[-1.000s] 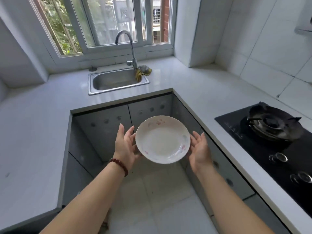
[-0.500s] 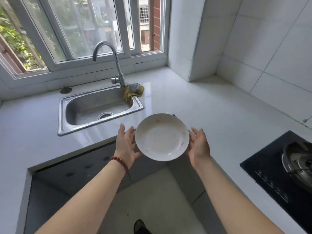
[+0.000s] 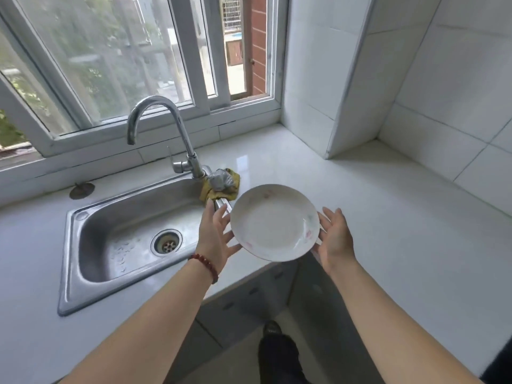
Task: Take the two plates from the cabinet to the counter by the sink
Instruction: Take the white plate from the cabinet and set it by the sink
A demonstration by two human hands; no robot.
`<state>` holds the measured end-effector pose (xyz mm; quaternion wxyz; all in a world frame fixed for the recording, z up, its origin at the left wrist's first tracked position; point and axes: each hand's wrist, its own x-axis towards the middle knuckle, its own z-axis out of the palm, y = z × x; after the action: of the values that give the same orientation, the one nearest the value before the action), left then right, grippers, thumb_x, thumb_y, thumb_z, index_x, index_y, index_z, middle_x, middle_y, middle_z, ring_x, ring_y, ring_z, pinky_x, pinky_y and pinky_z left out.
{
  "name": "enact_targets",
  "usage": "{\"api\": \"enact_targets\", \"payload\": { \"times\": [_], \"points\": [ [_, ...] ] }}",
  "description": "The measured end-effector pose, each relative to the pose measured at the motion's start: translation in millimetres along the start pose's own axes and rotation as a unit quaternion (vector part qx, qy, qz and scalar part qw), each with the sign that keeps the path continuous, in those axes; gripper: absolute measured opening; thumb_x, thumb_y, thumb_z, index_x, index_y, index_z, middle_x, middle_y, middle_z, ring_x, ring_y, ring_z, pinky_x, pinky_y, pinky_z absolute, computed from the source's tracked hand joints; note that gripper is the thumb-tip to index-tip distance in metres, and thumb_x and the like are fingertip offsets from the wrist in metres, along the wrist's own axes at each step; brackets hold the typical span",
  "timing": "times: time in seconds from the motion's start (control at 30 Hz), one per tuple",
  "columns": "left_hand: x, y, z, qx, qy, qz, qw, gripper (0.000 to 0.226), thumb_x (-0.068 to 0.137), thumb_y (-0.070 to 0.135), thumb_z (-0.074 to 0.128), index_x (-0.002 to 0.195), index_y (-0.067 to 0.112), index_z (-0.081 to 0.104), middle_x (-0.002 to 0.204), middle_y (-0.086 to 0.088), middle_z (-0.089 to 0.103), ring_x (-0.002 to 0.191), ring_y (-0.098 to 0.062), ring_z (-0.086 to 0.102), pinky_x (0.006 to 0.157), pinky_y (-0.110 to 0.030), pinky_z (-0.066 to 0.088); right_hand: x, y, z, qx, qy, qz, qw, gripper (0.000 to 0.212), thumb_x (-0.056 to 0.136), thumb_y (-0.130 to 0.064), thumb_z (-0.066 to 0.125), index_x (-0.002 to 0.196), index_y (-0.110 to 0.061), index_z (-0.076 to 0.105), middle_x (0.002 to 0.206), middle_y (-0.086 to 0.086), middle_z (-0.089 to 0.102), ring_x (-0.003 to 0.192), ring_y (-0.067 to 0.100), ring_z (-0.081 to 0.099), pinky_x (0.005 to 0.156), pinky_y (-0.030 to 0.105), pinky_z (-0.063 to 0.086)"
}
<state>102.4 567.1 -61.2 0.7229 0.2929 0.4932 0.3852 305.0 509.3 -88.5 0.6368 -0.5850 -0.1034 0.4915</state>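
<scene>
Glossy white bench (image 3: 388, 217), steel sink (image 3: 110, 217) beside left hand (image 3: 214, 236); with right hand (image 3: 335, 239), both straight-fingered, it carries a round white plate (image 3: 274, 223).

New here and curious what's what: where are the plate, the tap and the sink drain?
plate (image 3: 273, 225): head view, middle of its white well.
tap (image 3: 184, 139): head view, on its curved metal neck.
sink drain (image 3: 166, 242): head view, centre of the strainer.

Plate (image 3: 274, 223): one. Hands: two, left hand (image 3: 214, 234), right hand (image 3: 333, 241). Sink (image 3: 68, 261): one. Faucet (image 3: 178, 127): one. Rag (image 3: 221, 184): one.
</scene>
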Motion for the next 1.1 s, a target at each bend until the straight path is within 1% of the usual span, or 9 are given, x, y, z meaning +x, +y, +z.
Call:
{"api": "enact_targets", "payload": {
  "times": [0.13,0.27,0.37,0.43,0.5,0.63,0.77,0.9,1.1],
  "points": [
    [66.7,30.0,20.0,0.016,0.011,0.006,1.0,0.066,0.085,0.067,0.026,0.134,0.027,0.044,0.132,0.004,0.051,0.112,-0.016,0.05,0.093,-0.041,0.039,68.8,-23.8,29.0,-0.014,-0.013,0.005,1.0,0.049,0.096,-0.049,0.026,0.135,-0.026,0.044,0.135,-0.004,0.051,0.121,0.022,0.049,0.092,0.042,0.041],
    [119.9,57.5,43.2,0.018,0.021,-0.003,1.0,0.072,0.085,0.068,0.024,0.141,0.026,0.038,0.136,0.005,0.051,0.121,-0.019,0.048,0.093,-0.042,0.04,130.4,-48.9,54.0,0.0,-0.023,0.017,1.0,0.046,0.095,-0.049,0.028,0.131,-0.028,0.047,0.13,-0.007,0.053,0.118,0.019,0.051,0.086,0.038,0.042],
    [158.1,73.8,58.5,-0.002,0.04,-0.007,0.999,0.067,0.086,0.066,0.027,0.135,0.024,0.046,0.134,0.002,0.054,0.112,-0.018,0.054,0.084,-0.039,0.045,174.2,-65.1,69.8,-0.005,-0.032,0.026,0.999,0.045,0.093,-0.049,0.031,0.131,-0.029,0.047,0.126,-0.009,0.055,0.113,0.016,0.053,0.084,0.037,0.043],
    [181.6,81.4,64.9,-0.014,0.056,-0.016,0.998,0.064,0.086,0.066,0.028,0.128,0.023,0.052,0.137,0.001,0.051,0.111,-0.022,0.053,0.095,-0.044,0.043,200.0,-72.2,78.3,-0.009,-0.037,0.037,0.999,0.046,0.093,-0.049,0.031,0.131,-0.029,0.047,0.125,-0.01,0.056,0.11,0.014,0.055,0.083,0.037,0.044],
    [202.5,88.6,70.2,-0.016,0.069,-0.025,0.997,0.07,0.085,0.067,0.029,0.137,0.022,0.043,0.144,0.001,0.044,0.12,-0.022,0.049,0.101,-0.045,0.039,223.9,-77.5,87.1,-0.012,-0.043,0.045,0.998,0.046,0.092,-0.05,0.032,0.13,-0.029,0.047,0.125,-0.009,0.057,0.11,0.015,0.055,0.084,0.037,0.045],
    [241.1,104.6,80.0,-0.022,0.087,-0.034,0.995,0.071,0.086,0.066,0.028,0.141,0.022,0.038,0.145,0.0,0.043,0.118,-0.021,0.048,0.088,-0.041,0.042,268.8,-83.5,106.7,-0.019,-0.05,0.063,0.997,0.047,0.092,-0.049,0.033,0.132,-0.028,0.046,0.128,-0.007,0.056,0.115,0.018,0.053,0.087,0.039,0.045],
    [284.0,118.1,83.5,-0.007,0.1,-0.041,0.994,0.074,0.086,0.068,0.025,0.143,0.021,0.033,0.148,-0.002,0.038,0.128,-0.026,0.041,0.102,-0.047,0.035,312.2,-87.7,126.5,-0.026,-0.052,0.079,0.995,0.048,0.093,-0.049,0.032,0.135,-0.027,0.044,0.129,-0.006,0.054,0.113,0.018,0.052,0.093,0.04,0.044],
    [329.4,128.5,88.0,0.001,0.116,-0.053,0.992,0.076,0.085,0.069,0.025,0.143,0.022,0.032,0.15,-0.002,0.035,0.133,-0.028,0.036,0.1,-0.047,0.032,354.4,-91.5,143.9,-0.036,-0.055,0.089,0.994,0.049,0.094,-0.049,0.032,0.135,-0.026,0.044,0.124,-0.008,0.055,0.107,0.018,0.052,0.085,0.037,0.043],
    [390.3,139.1,85.4,-0.003,0.134,-0.075,0.988,0.073,0.085,0.069,0.029,0.141,0.023,0.036,0.148,-0.003,0.039,0.129,-0.026,0.042,0.103,-0.048,0.037,419.0,-86.9,166.2,-0.052,-0.057,0.111,0.991,0.048,0.093,-0.049,0.032,0.134,-0.027,0.045,0.125,-0.007,0.055,0.102,0.014,0.055,0.079,0.034,0.044]
  ]
}}
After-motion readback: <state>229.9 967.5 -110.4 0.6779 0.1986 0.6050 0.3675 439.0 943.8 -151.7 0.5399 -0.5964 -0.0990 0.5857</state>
